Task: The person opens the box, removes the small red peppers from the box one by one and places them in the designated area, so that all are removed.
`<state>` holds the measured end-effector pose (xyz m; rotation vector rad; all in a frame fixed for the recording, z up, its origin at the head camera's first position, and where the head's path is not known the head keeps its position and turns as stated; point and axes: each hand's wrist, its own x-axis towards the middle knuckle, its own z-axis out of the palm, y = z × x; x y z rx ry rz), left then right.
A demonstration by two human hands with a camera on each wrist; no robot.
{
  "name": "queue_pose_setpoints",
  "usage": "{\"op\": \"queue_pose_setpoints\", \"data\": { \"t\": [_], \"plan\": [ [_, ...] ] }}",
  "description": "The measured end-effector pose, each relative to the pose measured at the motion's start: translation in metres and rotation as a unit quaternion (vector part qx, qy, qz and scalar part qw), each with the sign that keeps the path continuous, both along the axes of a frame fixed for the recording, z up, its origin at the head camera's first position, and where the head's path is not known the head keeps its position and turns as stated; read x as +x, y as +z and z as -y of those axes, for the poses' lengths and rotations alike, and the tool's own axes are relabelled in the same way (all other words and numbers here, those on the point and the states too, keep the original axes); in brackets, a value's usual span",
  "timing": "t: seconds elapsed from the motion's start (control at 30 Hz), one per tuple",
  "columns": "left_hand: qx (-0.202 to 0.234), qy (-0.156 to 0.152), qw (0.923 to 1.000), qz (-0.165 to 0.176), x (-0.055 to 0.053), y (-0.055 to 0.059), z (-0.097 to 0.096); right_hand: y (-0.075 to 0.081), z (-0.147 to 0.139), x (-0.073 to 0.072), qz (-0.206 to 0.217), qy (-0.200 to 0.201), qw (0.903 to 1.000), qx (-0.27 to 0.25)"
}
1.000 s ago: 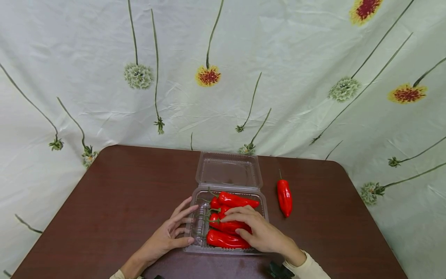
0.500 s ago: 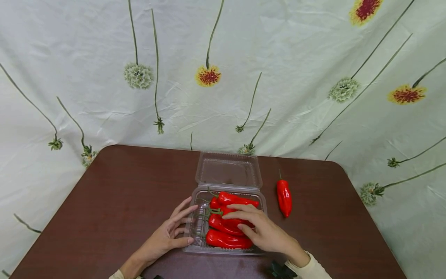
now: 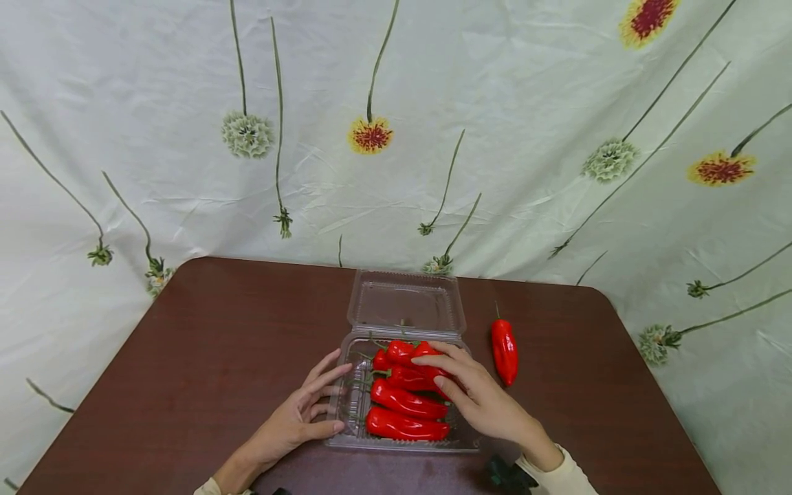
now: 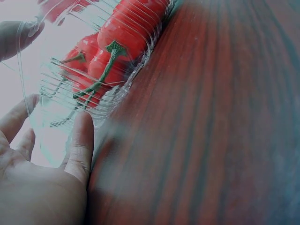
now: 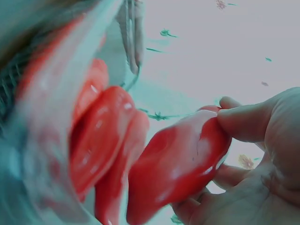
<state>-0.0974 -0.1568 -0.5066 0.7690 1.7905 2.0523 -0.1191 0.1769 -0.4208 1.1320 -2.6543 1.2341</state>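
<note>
The right hand (image 3: 473, 388) pinches a pepper (image 5: 180, 161) over the box (image 3: 402, 446), having just shifted toward the lid (image 3: 408, 299), so both front peppers (image 3: 407, 424) show whole. The left hand (image 3: 284, 419), fingers spread alongside, grips nothing. A loose pepper (image 3: 505, 352) lies on the desk (image 3: 260, 330).

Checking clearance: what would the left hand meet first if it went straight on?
The left hand would probably meet the clear box first, at its left side; depth is unclear, they may touch.

A pale cloth (image 3: 526, 137) printed with long-stemmed flowers (image 3: 370, 135) hangs behind a round-cornered dark brown table (image 3: 247, 337)
</note>
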Motion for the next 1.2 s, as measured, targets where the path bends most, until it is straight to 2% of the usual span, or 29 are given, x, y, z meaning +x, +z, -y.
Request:
{"op": "queue_pose_setpoints", "data": {
  "t": [0.23, 0.5, 0.6, 0.77, 0.9, 1.2],
  "plan": [
    [0.002, -0.001, 1.0000, -0.001, 0.000, 0.001, 0.000, 0.009, -0.018, -0.008, 0.036, -0.045, 0.9980, -0.027],
    [-0.003, 0.000, 1.0000, 0.006, 0.001, 0.000, 0.000, 0.016, -0.049, -0.020, 0.008, -0.105, 0.9939, -0.032],
    [-0.003, 0.001, 1.0000, 0.006, 0.001, 0.000, 0.000, 0.018, -0.059, -0.023, 0.011, -0.122, 0.9915, -0.045],
    [0.000, 0.002, 1.0000, 0.001, 0.001, 0.001, 0.001, 0.016, -0.072, -0.028, 0.027, -0.134, 0.9885, -0.064],
    [-0.002, 0.004, 1.0000, 0.001, 0.001, 0.001, 0.002, 0.013, -0.082, -0.033, 0.026, -0.146, 0.9870, -0.062],
    [-0.003, 0.005, 1.0000, 0.000, 0.001, 0.001, 0.002, 0.005, -0.105, -0.043, 0.060, -0.171, 0.9809, -0.072]
  ]
}}
